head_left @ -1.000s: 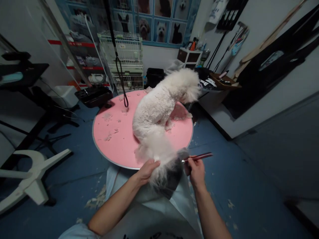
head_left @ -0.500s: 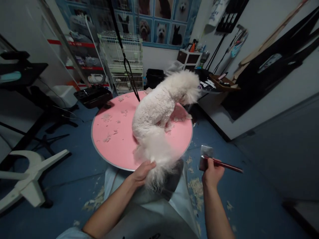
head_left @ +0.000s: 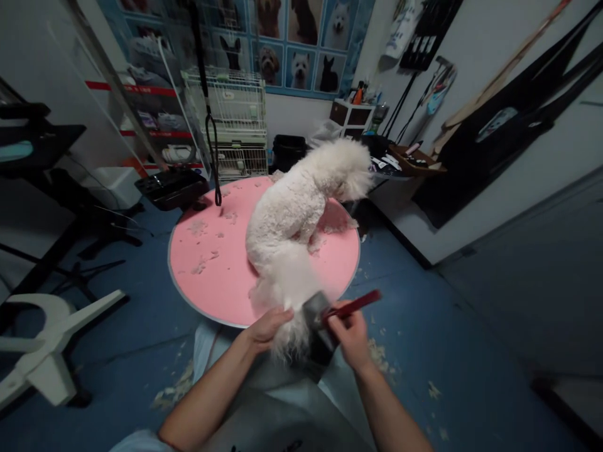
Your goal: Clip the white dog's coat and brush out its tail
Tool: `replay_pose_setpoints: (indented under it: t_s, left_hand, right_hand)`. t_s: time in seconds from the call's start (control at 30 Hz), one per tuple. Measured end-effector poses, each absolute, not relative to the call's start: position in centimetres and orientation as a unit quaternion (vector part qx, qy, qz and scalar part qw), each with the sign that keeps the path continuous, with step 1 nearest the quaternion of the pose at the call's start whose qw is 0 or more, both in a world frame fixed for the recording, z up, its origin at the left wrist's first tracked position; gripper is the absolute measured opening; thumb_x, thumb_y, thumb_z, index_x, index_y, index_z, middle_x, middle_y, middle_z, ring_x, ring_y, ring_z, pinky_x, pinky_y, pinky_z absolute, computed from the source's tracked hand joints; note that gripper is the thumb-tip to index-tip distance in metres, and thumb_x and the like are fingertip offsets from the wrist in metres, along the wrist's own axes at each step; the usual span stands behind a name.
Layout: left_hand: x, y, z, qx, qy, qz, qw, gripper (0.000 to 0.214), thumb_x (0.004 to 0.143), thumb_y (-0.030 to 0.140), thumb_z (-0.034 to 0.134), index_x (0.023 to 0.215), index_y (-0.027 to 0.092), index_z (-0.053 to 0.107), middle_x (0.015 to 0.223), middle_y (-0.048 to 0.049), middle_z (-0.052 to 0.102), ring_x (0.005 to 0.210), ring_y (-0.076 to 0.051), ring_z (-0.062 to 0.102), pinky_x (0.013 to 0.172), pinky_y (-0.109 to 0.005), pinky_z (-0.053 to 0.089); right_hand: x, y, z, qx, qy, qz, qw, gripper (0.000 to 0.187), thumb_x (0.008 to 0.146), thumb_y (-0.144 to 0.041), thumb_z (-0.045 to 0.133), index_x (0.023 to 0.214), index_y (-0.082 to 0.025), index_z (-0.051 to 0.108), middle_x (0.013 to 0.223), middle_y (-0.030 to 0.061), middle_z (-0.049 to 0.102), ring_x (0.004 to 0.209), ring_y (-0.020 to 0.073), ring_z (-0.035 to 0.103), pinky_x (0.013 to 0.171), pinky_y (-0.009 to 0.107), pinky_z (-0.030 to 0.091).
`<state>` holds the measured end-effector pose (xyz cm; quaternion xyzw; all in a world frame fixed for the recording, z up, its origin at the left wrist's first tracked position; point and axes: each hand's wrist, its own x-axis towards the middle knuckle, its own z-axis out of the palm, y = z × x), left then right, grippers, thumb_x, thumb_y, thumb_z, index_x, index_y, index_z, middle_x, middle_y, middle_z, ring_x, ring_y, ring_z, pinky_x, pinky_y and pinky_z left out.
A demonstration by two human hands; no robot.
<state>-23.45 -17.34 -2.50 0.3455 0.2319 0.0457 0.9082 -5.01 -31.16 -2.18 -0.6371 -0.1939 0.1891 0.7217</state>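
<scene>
A white dog [head_left: 287, 213] with a short-clipped body is on a round pink grooming table [head_left: 198, 289], its head turned to the right. My left hand [head_left: 269, 328] is closed around a long, fluffy part of the dog's fur [head_left: 292, 282] at the near table edge; whether this is tail or leg I cannot tell. In my right hand [head_left: 348, 329] is a slicker brush [head_left: 318, 309] with a red handle, blurred by motion. Its head is against or just beside the right side of that fur.
A black grooming loop [head_left: 211, 150] hangs over the table's left side. Clipped fur tufts [head_left: 198, 227] lie on the table and floor. A white chair base [head_left: 47, 351] stands at left. Wire cages [head_left: 235, 119] are behind, and a tool tray [head_left: 414, 160] is back right.
My right hand has brought the slicker brush leftward from out on the right to the fluffy fur. My left hand keeps its hold. The hanging loop appears farther left.
</scene>
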Motion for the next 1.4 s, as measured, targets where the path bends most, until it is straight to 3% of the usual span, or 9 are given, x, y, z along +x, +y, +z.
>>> replay_pose_setpoints:
  t_s: [0.07,0.23,0.43,0.6,0.77,0.93,1.13,1.3,1.4]
  left_hand:
    - [-23.5,-17.2,-2.3,0.346,0.233,0.036,0.908,0.036,0.066,0.04,0.075,0.086,0.011,0.069,0.072,-0.0076,0.068,0.058,-0.015,0.06,0.057,-0.026,0.047]
    - [-23.7,-17.0,-1.9,0.338,0.246,0.043,0.907,0.038,0.062,0.04,0.077,0.084,0.011,0.069,0.066,-0.006,0.066,0.055,-0.014,0.059,0.054,-0.025,0.046]
    - [-22.8,-17.5,-2.5,0.363,0.218,0.055,0.904,0.038,0.07,0.041,0.072,0.092,0.011,0.067,0.073,-0.007,0.068,0.06,-0.015,0.061,0.061,-0.027,0.048]
    - [-22.6,-18.1,-2.8,0.376,0.266,0.083,0.884,0.047,0.07,0.047,0.071,0.099,0.01,0.064,0.074,-0.0076,0.069,0.06,-0.015,0.061,0.059,-0.026,0.047]
    - [-21.9,-19.0,-2.6,0.401,0.262,0.158,0.863,0.051,0.072,0.048,0.068,0.105,0.009,0.062,0.086,-0.01,0.07,0.074,-0.019,0.064,0.071,-0.029,0.048]
    - [-21.9,-19.3,-3.1,0.421,0.277,0.168,0.847,0.053,0.073,0.049,0.067,0.107,0.008,0.061,0.087,-0.0097,0.07,0.077,-0.021,0.064,0.073,-0.03,0.048]
    - [-22.5,-19.3,-3.4,0.409,0.274,0.155,0.857,0.054,0.072,0.05,0.067,0.105,0.008,0.062,0.083,-0.0102,0.07,0.073,-0.02,0.063,0.071,-0.03,0.047]
    - [-23.2,-19.0,-3.2,0.417,0.269,0.151,0.855,0.055,0.069,0.049,0.07,0.106,0.009,0.061,0.088,-0.0101,0.069,0.078,-0.02,0.062,0.074,-0.03,0.046]
    - [-23.0,-18.6,-3.1,0.424,0.248,0.11,0.864,0.045,0.069,0.042,0.07,0.1,0.011,0.064,0.083,-0.0078,0.068,0.075,-0.019,0.061,0.072,-0.029,0.045]
  right_hand:
    - [-5.4,-30.3,-2.1,-0.644,-0.2,0.224,0.703,0.035,0.059,-0.036,0.075,0.083,-0.019,0.057,0.075,0.0005,0.064,0.065,0.0156,0.061,0.062,0.029,0.05]
    - [-3.2,-29.9,-1.0,-0.633,-0.078,0.007,0.77,0.036,0.063,-0.038,0.071,0.087,-0.019,0.052,0.073,-0.0028,0.061,0.064,0.0131,0.059,0.063,0.028,0.049]
    - [-5.2,-29.5,-1.6,-0.631,-0.188,0.256,0.707,0.034,0.059,-0.036,0.075,0.081,-0.019,0.056,0.069,-0.0013,0.063,0.062,0.0146,0.06,0.061,0.029,0.049]
    - [-3.7,-29.6,-2.2,-0.628,-0.073,0.054,0.773,0.038,0.063,-0.037,0.072,0.089,-0.019,0.052,0.076,-0.0027,0.063,0.067,0.0126,0.06,0.066,0.027,0.049]
    - [-5.9,-29.6,-2.3,-0.619,-0.166,0.291,0.71,0.038,0.059,-0.039,0.076,0.084,-0.019,0.054,0.069,-0.001,0.064,0.06,0.0148,0.061,0.057,0.027,0.049]
    - [-5.9,-29.6,-2.3,-0.615,-0.08,0.16,0.768,0.038,0.061,-0.039,0.074,0.085,-0.02,0.052,0.069,-0.0036,0.062,0.06,0.0128,0.06,0.057,0.024,0.049]
    - [-3.9,-29.4,-3.5,-0.636,-0.103,0.279,0.712,0.036,0.056,-0.038,0.075,0.077,-0.018,0.054,0.063,-0.0018,0.062,0.054,0.0124,0.056,0.05,0.024,0.046]
    - [-0.7,-31.3,-2.5,-0.617,0.01,0.034,0.786,0.032,0.059,-0.039,0.071,0.071,-0.02,0.047,0.055,-0.0081,0.052,0.046,0.0084,0.048,0.045,0.021,0.042]
    - [-4.4,-31.3,-2.4,-0.622,-0.113,0.184,0.753,0.032,0.063,-0.038,0.072,0.082,-0.021,0.052,0.066,-0.0046,0.06,0.056,0.0122,0.057,0.052,0.024,0.047]
